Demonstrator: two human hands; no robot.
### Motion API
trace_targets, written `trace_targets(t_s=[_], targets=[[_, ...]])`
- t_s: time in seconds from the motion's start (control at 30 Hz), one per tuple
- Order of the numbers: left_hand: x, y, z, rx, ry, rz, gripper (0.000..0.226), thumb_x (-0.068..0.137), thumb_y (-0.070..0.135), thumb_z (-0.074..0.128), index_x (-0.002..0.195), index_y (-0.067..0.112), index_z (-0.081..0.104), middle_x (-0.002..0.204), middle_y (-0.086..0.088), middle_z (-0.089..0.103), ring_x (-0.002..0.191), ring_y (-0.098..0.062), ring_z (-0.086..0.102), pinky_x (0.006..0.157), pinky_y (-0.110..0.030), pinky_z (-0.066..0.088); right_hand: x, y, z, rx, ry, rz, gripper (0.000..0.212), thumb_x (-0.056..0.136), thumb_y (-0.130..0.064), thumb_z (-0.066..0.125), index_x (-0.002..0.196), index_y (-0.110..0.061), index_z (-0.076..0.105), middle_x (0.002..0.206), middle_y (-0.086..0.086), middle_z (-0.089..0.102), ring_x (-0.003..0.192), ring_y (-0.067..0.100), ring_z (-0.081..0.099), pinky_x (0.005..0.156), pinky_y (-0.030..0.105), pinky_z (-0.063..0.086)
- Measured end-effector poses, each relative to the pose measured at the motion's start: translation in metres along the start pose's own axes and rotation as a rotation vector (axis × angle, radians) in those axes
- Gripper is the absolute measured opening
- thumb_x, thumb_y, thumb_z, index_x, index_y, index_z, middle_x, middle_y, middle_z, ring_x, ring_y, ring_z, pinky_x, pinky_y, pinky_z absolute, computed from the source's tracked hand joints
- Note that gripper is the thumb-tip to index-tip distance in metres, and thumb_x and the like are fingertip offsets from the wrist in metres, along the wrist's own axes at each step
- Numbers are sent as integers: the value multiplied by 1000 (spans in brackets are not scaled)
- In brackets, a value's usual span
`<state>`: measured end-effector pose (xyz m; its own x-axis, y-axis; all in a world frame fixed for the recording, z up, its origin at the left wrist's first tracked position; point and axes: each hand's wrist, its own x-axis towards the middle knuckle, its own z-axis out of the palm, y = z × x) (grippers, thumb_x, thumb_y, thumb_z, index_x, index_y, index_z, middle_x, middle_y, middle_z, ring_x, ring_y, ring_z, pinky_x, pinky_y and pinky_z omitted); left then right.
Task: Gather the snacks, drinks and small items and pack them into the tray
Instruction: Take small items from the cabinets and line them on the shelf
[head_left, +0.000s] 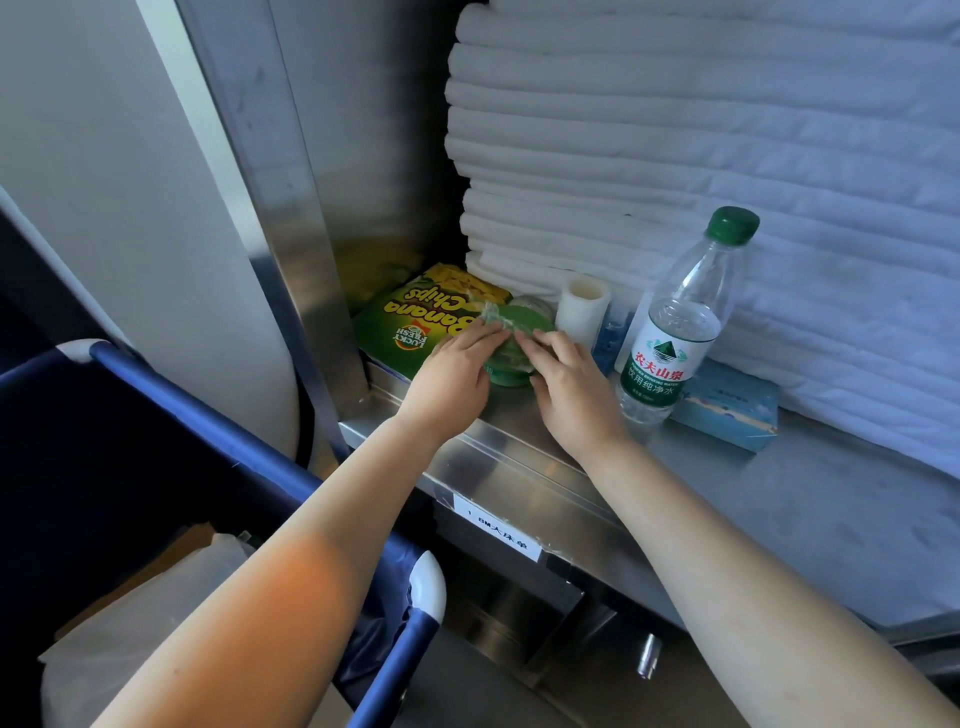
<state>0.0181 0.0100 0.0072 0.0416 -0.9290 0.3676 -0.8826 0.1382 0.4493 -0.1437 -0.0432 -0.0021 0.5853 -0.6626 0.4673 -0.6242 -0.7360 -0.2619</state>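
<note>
A round green item in clear wrap (514, 340) lies on the steel shelf (519, 447). Both hands are on it: my left hand (457, 369) grips its left side, my right hand (569, 387) its right side. Behind and to the left lies a green and yellow bag of banana chips (415, 317). A white cup-like tube (582, 306) stands just right of the green item. A clear water bottle with a green cap (675, 332) stands upright further right, beside a flat light-blue box (727, 408). A small blue packet (610, 332) sits between tube and bottle.
A tall stack of folded white linen (675, 156) fills the shelf behind the items. A steel upright (291, 208) borders the shelf on the left. Below left is a blue-framed cart bag (208, 415) holding plastic and cardboard. A white label (496, 527) marks the shelf's front edge.
</note>
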Motion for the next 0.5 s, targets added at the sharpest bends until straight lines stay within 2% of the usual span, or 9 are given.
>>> trace_targets(t_s=[0.07,0.13,0.17,0.23,0.3,0.37,0.43,0.5], targets=[[-6,1,0,3,-15,10,53,90,-1,41,141,14,41,151,-3,33,143,-19,19,116,-42,17,-8,1,-2,50,-33,3,66,89,-4,55,148,-18,30,143,7,41,120,29,48,90,40,50],[-18,6,0,23,63,24,55,88,-2,45,140,13,43,154,-5,27,144,-24,14,115,-48,19,-25,2,-6,113,-19,26,70,89,-2,55,150,-17,23,152,9,29,132,28,41,101,34,41],[-25,10,1,39,131,42,54,86,-3,47,138,12,46,153,-7,28,144,-27,15,114,-49,20,-35,4,-8,122,0,37,69,89,-2,55,149,-16,25,153,10,29,135,26,38,103,31,38],[-41,20,8,43,229,139,50,83,-1,48,131,10,53,147,-10,39,140,-29,27,112,-48,26,-58,8,-13,98,34,44,59,89,-5,56,144,-13,36,144,9,42,127,23,46,101,31,40],[-53,32,20,31,177,277,41,84,7,47,123,9,59,134,-8,53,127,-28,45,105,-44,36,-78,13,-18,67,47,55,43,89,-9,59,131,-11,53,127,5,56,110,22,57,90,37,51],[-57,42,34,28,42,332,36,90,17,44,121,8,61,126,-7,58,118,-26,51,99,-41,42,-94,17,-23,-4,56,70,29,88,-12,61,117,-11,63,115,2,62,102,21,60,81,38,54],[-58,47,48,98,-43,319,40,94,28,41,126,10,58,130,-7,57,123,-25,50,106,-41,39,-109,20,-26,-120,89,105,25,93,-21,55,112,-12,67,115,-1,64,103,19,59,83,34,53],[-59,46,59,202,-64,302,47,93,37,39,129,13,57,134,-6,55,127,-25,48,107,-42,35,-123,20,-29,-210,102,173,35,95,-31,44,118,-13,65,121,0,63,110,20,58,90,33,50]])
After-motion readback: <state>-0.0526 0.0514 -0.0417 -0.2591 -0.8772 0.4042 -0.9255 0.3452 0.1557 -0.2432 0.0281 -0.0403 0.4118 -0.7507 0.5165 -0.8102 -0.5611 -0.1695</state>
